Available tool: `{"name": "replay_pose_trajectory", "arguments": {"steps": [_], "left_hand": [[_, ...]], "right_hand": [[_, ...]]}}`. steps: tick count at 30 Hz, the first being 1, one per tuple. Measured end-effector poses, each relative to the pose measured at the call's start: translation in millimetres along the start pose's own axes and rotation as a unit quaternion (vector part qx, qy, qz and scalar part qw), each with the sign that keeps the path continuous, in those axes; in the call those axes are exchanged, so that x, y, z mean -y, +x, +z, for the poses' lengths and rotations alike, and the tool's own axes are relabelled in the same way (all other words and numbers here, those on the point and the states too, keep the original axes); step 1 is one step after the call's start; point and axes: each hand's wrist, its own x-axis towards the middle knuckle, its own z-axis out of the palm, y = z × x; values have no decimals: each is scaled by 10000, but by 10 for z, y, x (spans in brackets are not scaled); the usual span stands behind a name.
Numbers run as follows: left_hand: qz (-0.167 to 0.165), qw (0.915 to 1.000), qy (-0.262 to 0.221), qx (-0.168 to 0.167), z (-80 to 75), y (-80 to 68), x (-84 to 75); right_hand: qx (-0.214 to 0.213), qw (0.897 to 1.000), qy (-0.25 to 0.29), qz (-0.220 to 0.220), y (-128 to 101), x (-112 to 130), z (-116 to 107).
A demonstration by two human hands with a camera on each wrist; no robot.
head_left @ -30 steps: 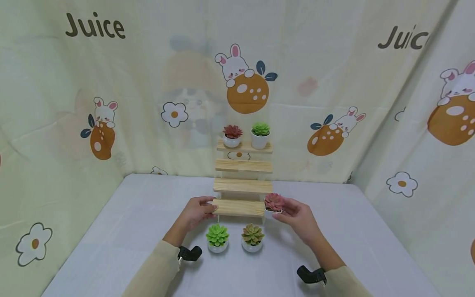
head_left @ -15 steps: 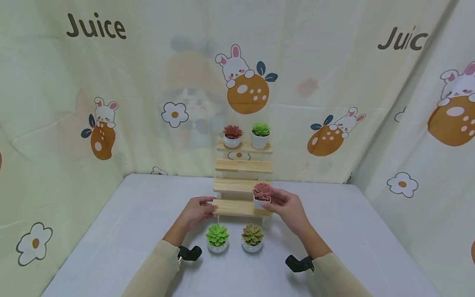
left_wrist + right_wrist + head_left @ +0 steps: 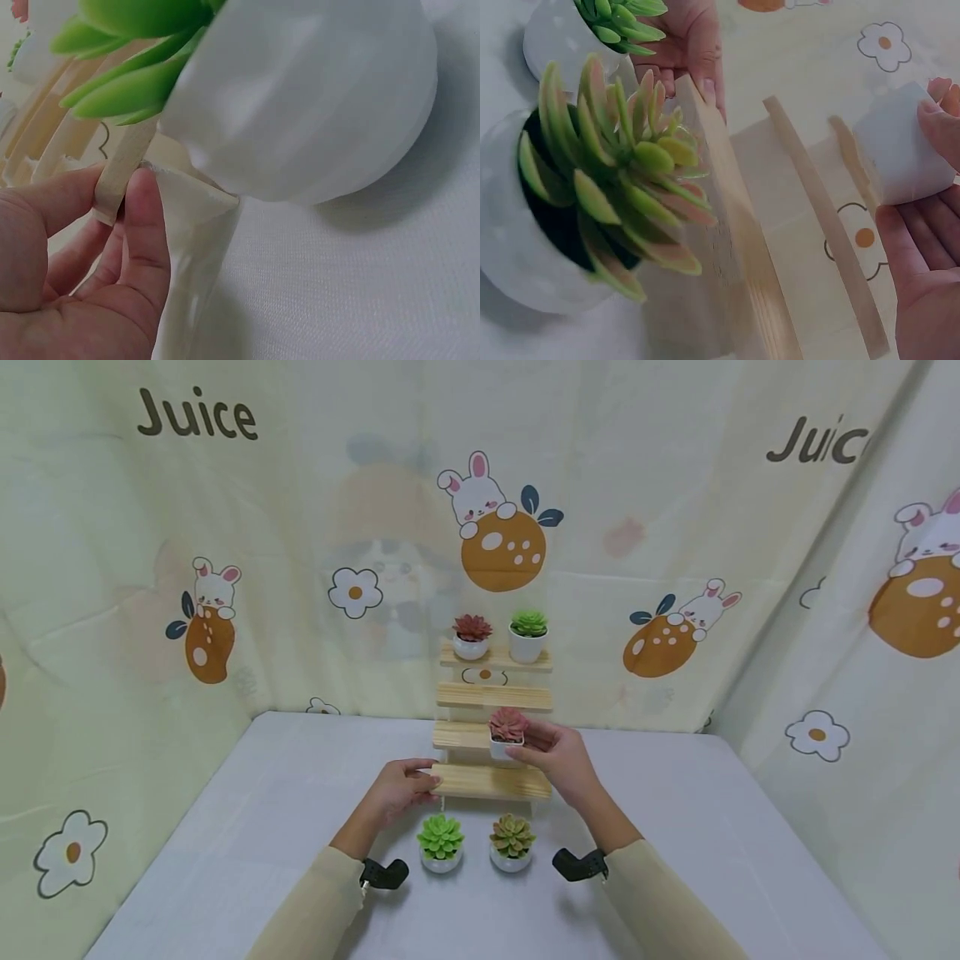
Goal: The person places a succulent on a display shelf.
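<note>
A wooden stepped shelf (image 3: 491,781) stands on the table against the curtain. My left hand (image 3: 401,789) pinches the left end of its lowest step (image 3: 120,176). My right hand (image 3: 555,756) holds a red succulent in a small white pot (image 3: 507,733) just over the second step from the bottom; the pot (image 3: 900,154) shows in the right wrist view between my fingers. A green succulent (image 3: 440,842) and a pinkish-green succulent (image 3: 512,842) stand on the table in front of the shelf. The top step carries a red succulent (image 3: 471,636) and a green one (image 3: 528,635).
The white table (image 3: 225,827) is bounded by cartoon-print curtains (image 3: 300,543) at the back and both sides. Black wrist camera mounts (image 3: 384,872) sit on both forearms. The third step (image 3: 495,696) holds nothing.
My right hand has carried the red potted succulent up and to the left, from beside the lowest step's right end to over the second step. The left hand has stayed on the shelf.
</note>
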Motion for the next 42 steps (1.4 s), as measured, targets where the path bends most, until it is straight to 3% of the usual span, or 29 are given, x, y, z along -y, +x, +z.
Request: {"name": "replay_pose_trajectory", "arguments": {"steps": [18,34,42], "left_hand": [[-89,9999,-61,-53,9,3,-15],[-5,10000,-85,12,4,-10,4],[-6,10000,-32,31,6,-30,-24]], "right_hand": [[-68,9989,-205,-418,453,246,258],[-229,9977,-365,-514,774,353,379],[-347,9980,-395,-360,920,334,413]]}}
